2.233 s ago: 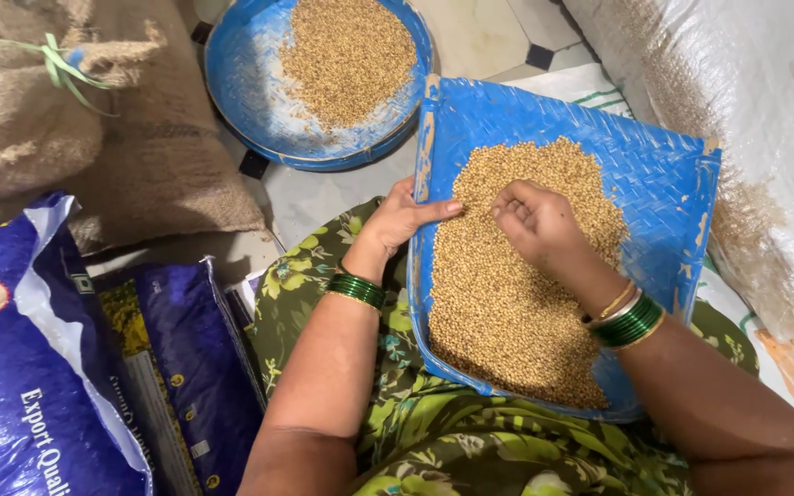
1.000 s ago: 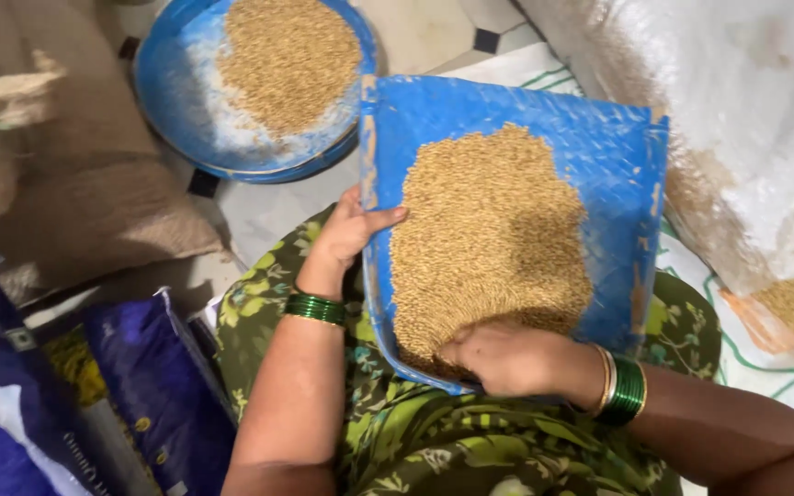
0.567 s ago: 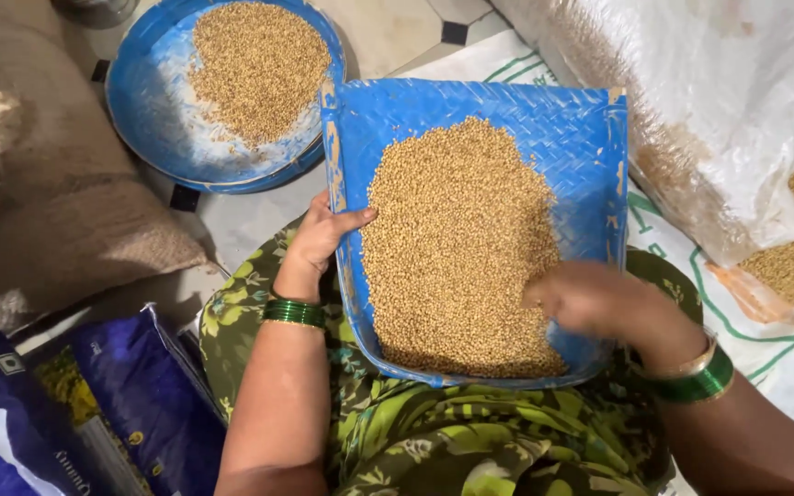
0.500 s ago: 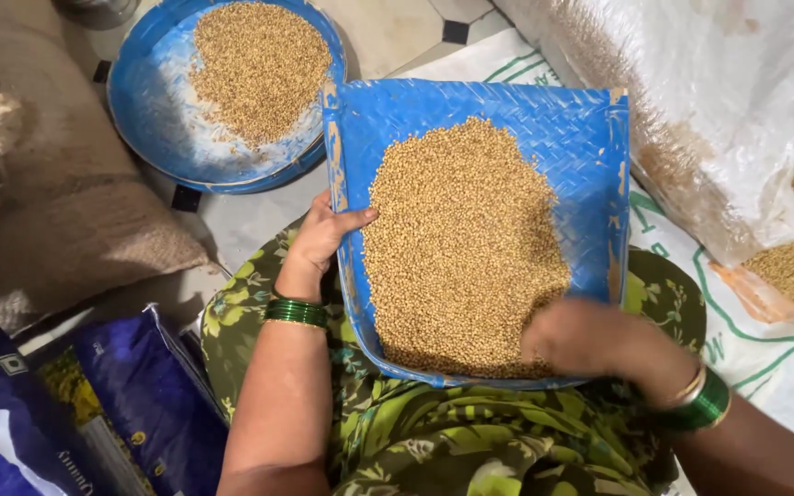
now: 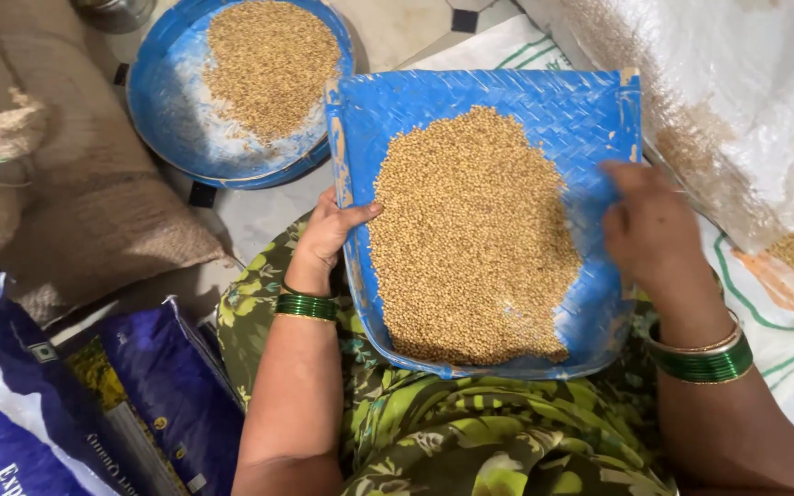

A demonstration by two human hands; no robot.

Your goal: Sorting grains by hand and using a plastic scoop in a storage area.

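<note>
A blue woven winnowing tray [image 5: 590, 110] rests on the person's lap, and everything here is told from that tray. A big heap of golden-brown grain [image 5: 470, 239] lies in the middle of the tray and reaches down to its near rounded edge. The far part and the right part of the tray are bare.

The left hand [image 5: 328, 234] holds the left edge of the tray. Its grip is closed on that edge, with the thumb lying over the rim and pointing toward the grain. A green bangle [image 5: 305, 306] sits on that wrist, just below the tray's left edge.

The right hand [image 5: 650, 225] is at the right side of the tray, over the bare blue part beside the grain. It looks blurred, so I cannot tell if its grip is open or closed. Green and gold bangles [image 5: 702, 358] sit on that wrist, near the tray's lower right corner.

Under the tray is a green flowered dress [image 5: 434, 432]. Up and to the left of the tray is a round blue dish [image 5: 172, 138] with more grain in it. Left of the tray lies a brown burlap sack [image 5: 75, 202]. Below and left of it are dark blue bags [image 5: 75, 404]. Right of the tray is a white woven sack [image 5: 746, 101] with some grain spilled by it.
</note>
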